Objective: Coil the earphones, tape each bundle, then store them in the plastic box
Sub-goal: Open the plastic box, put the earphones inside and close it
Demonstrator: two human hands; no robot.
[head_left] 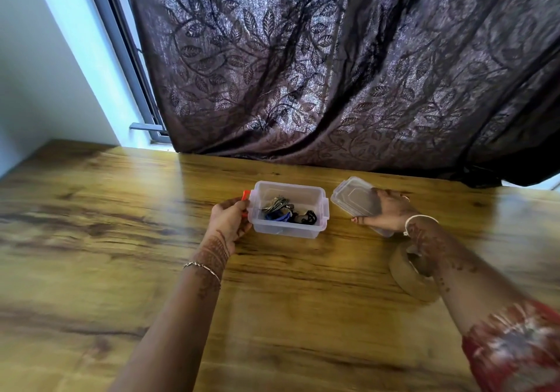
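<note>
Nearing the finish: the earphones are lying bundled inside the plastic box on the bench. The left hand is gripping the box's end with curled fingers while the right hand is clutching the lid; by my reckoning, only closing is remaining.

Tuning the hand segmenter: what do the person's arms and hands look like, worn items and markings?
Left hand: henna-style patterns over the wrist, thin chain bracelet, forearm uncovered. Right hand: white bangle at the wrist, henna-style patterns along the forearm, red sleeve with pale blotchy print.
</note>
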